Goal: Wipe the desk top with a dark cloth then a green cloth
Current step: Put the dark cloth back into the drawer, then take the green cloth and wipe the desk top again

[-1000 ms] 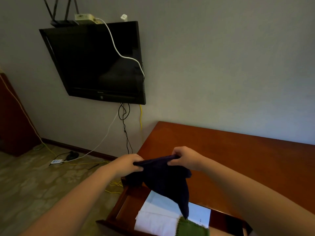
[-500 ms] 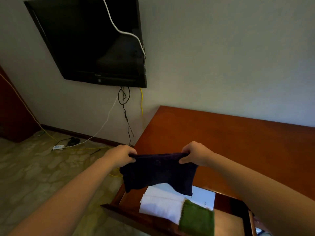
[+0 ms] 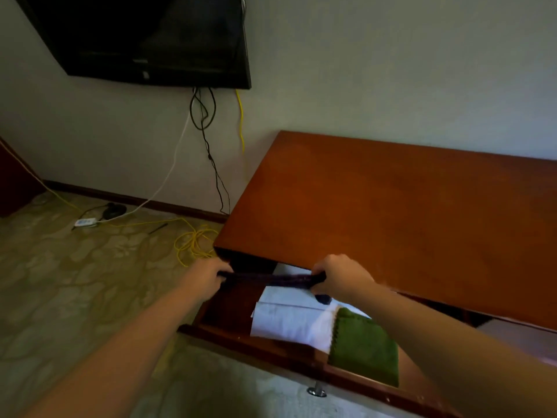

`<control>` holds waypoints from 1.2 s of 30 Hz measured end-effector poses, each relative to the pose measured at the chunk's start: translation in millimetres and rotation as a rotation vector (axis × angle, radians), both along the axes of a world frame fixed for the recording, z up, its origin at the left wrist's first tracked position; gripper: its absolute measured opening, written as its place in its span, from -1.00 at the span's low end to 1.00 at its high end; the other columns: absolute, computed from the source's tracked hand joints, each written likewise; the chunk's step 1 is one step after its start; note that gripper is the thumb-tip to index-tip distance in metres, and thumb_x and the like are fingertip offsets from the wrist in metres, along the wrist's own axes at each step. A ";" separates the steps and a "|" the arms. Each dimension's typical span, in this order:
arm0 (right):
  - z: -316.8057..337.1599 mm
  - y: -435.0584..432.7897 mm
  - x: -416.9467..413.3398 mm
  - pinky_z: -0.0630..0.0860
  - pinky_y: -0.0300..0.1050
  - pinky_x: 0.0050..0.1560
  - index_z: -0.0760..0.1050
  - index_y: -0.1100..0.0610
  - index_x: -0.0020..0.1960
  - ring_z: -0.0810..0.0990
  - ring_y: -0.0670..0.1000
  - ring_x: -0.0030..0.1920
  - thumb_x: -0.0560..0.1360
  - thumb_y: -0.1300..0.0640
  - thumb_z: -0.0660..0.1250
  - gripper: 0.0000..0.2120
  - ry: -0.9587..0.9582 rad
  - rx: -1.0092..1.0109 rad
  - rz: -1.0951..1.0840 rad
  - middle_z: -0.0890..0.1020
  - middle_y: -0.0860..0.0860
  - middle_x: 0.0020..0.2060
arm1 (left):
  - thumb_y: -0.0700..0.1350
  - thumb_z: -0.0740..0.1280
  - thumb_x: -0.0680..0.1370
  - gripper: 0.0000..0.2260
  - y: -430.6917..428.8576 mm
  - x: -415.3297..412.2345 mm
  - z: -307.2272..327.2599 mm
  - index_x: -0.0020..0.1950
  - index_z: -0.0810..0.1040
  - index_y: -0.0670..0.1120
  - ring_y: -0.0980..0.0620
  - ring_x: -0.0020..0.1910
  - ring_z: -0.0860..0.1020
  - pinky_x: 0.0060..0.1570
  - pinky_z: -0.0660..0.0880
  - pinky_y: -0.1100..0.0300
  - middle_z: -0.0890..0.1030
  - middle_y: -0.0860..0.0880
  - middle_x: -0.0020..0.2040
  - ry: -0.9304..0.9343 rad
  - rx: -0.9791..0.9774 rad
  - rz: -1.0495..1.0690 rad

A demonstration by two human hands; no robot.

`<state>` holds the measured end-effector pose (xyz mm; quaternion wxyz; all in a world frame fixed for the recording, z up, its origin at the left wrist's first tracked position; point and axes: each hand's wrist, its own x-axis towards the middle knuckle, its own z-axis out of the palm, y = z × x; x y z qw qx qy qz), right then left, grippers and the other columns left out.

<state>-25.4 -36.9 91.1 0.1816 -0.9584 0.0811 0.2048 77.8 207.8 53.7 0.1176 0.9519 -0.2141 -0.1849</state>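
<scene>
The left hand [image 3: 201, 280] and right hand [image 3: 342, 277] both curl their fingers tight around the dark cloth [image 3: 271, 279], stretched above the open drawer [image 3: 271, 346]. The desk top [image 3: 391, 212] isn't wiped yet. The green cloth [image 3: 364, 346] waits in the drawer.

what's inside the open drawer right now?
In the drawer: folded white sheets, with the green cloth overlapping their right edge. Whatever lies under them, and the drawer's right end behind the right forearm, cannot be seen.

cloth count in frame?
2: dark cloth stretched between left hand and right hand over the open drawer; green cloth lying in that drawer. White sheets beside it could be cloth.
</scene>
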 end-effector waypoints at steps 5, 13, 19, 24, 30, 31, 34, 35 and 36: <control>-58.0 13.3 -15.6 0.51 -0.06 0.06 0.56 0.12 0.24 0.58 0.14 0.13 0.46 0.17 0.42 -0.65 0.209 0.033 0.043 0.62 0.13 0.15 | -0.39 0.17 0.52 -0.57 5.8 -21.3 -32.5 0.26 0.59 -0.04 0.00 0.29 0.49 0.23 0.36 0.26 0.56 -0.02 0.28 0.158 0.207 -0.088; -95.9 7.0 -11.7 0.45 -0.08 0.17 0.48 0.15 0.33 0.53 0.13 0.23 0.49 0.13 0.40 -0.58 0.301 0.072 0.011 0.56 0.10 0.27 | -0.33 0.12 0.56 -0.56 -3.5 -13.7 -52.2 0.40 0.42 -0.04 -0.10 0.41 0.34 0.29 0.36 0.12 0.37 -0.11 0.43 0.196 0.406 -0.156; -104.5 -11.4 10.0 0.51 -0.03 -0.02 0.52 0.13 0.22 0.60 0.15 0.06 0.59 0.05 0.26 -0.74 0.096 -0.035 -0.206 0.62 0.13 0.10 | -0.37 0.15 0.54 -0.62 -25.3 11.9 -68.4 0.33 0.41 -0.13 -0.10 0.25 0.46 0.17 0.44 0.10 0.47 -0.13 0.25 -0.123 0.423 -0.205; -121.9 -16.6 17.9 0.52 0.03 0.14 0.37 0.09 0.34 0.51 0.17 0.21 0.57 0.01 0.27 -0.62 0.088 -0.033 -0.260 0.52 0.12 0.24 | -0.38 0.22 0.51 -0.46 -39.9 15.0 -86.4 0.47 0.21 -0.13 -0.12 0.33 0.35 0.26 0.37 0.11 0.34 -0.14 0.35 -0.222 0.421 -0.158; -124.1 -41.8 4.7 0.50 -0.01 0.13 0.42 0.15 0.24 0.53 0.15 0.18 0.56 0.05 0.31 -0.70 0.189 -0.062 -0.253 0.55 0.12 0.18 | -0.27 0.21 0.54 -0.67 -80.6 -8.6 -89.5 0.28 0.46 -0.06 -0.04 0.22 0.41 0.13 0.44 0.09 0.47 -0.05 0.22 -0.179 0.110 -0.234; -123.1 -49.6 1.0 0.50 -0.01 0.15 0.46 0.14 0.20 0.54 0.14 0.17 0.55 0.07 0.31 -0.73 0.206 -0.063 -0.256 0.57 0.09 0.16 | -0.24 0.22 0.55 -0.72 -93.0 -13.0 -88.9 0.24 0.50 -0.06 -0.03 0.19 0.45 0.14 0.47 0.06 0.52 -0.04 0.19 -0.102 0.023 -0.219; -122.6 -74.8 -13.2 0.51 -0.01 0.18 0.51 0.11 0.16 0.55 0.11 0.17 0.54 0.16 0.32 -0.80 0.246 -0.087 -0.259 0.58 0.06 0.17 | -0.16 0.27 0.57 -0.78 -134.5 -30.9 -85.8 0.20 0.55 -0.06 0.00 0.11 0.55 0.10 0.53 0.07 0.61 -0.02 0.12 0.075 -0.127 -0.250; -122.7 -83.0 -19.0 0.51 -0.01 0.19 0.50 0.09 0.17 0.54 0.11 0.17 0.53 0.18 0.32 -0.79 0.254 -0.095 -0.263 0.57 0.05 0.18 | -0.15 0.27 0.57 -0.76 -148.8 -38.3 -85.7 0.23 0.54 -0.06 0.00 0.12 0.55 0.10 0.53 0.08 0.61 -0.01 0.14 0.115 -0.138 -0.292; -122.6 -90.9 -25.4 0.52 -0.01 0.19 0.49 0.08 0.17 0.55 0.10 0.17 0.53 0.19 0.32 -0.78 0.269 -0.103 -0.270 0.56 0.04 0.18 | -0.13 0.27 0.58 -0.74 -162.0 -45.7 -86.6 0.27 0.52 -0.06 0.00 0.16 0.54 0.13 0.51 0.08 0.60 -0.01 0.17 0.147 -0.135 -0.335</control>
